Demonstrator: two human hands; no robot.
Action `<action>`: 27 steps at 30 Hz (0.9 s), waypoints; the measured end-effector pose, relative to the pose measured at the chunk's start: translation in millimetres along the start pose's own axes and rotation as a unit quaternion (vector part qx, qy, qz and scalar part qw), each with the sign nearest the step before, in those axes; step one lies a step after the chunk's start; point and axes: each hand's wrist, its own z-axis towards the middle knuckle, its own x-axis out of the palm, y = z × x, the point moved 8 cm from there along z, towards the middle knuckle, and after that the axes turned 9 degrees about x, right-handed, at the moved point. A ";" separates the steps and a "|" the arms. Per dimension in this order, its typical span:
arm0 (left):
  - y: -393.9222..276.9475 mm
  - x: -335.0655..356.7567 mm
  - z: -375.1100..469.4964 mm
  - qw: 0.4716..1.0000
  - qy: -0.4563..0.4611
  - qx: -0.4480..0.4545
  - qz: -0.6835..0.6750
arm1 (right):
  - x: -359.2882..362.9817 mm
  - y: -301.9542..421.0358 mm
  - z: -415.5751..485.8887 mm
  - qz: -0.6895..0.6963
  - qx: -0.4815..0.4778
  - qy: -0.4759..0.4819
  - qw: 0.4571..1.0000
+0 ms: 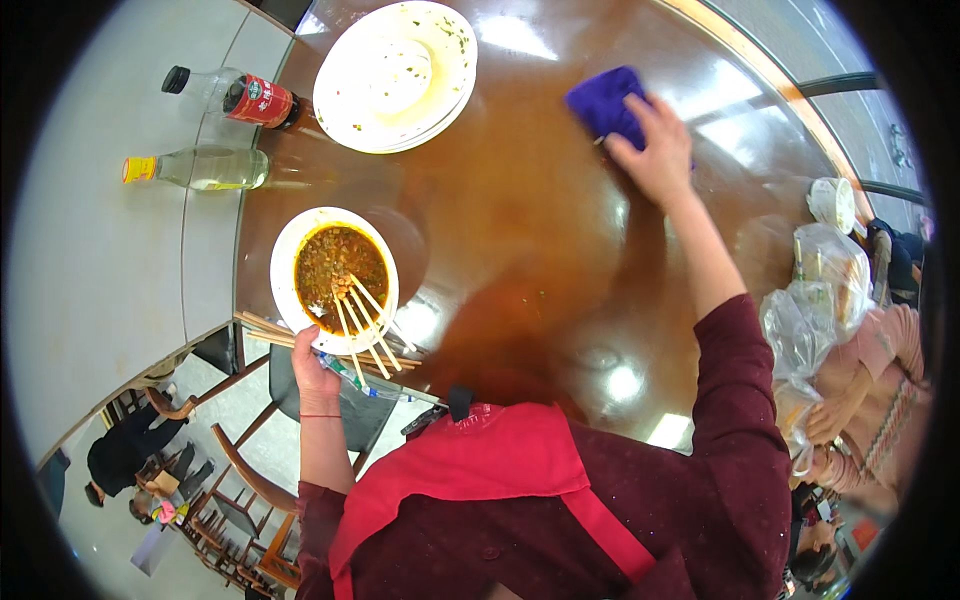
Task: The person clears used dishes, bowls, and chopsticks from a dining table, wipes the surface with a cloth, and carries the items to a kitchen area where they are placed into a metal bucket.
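Note:
My left hand (315, 367) grips the near rim of a white bowl (283, 262), raised above the table's left end. Reddish-brown broth (337, 259) with chopped bits fills much of it, and several light chopsticks (369, 319) lean over its rim. More wooden chopsticks (259, 324) and a crumpled plastic wrapper (346, 375) show below the bowl by the same hand; how they are held is partly hidden. On the far right part of the glossy brown table (510, 210), my right hand (660, 150) presses on a bunched purple cloth (604, 97).
Stacked white dishes (337, 82) with food residue stand at the far left. Beside them are a red-labelled dark bottle (259, 101) and a yellow-capped clear bottle (217, 166). Plastic bags (799, 322) and a white tub (831, 204) sit rightward, near another person (870, 405). Chairs (255, 465) stand lower left.

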 end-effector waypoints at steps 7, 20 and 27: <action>-3.0 -15.7 -5.1 0.999 0.039 0.001 0.010 | -46.6 141.8 -170.3 0.105 -0.039 0.068 0.991; -10.9 -128.1 -73.2 0.999 0.030 0.033 0.009 | -150.2 -37.8 -134.3 0.337 0.243 -0.051 0.908; 27.4 -213.1 -149.8 0.997 -0.063 0.019 -0.043 | -71.4 -160.5 -63.3 -0.144 0.235 -0.034 0.961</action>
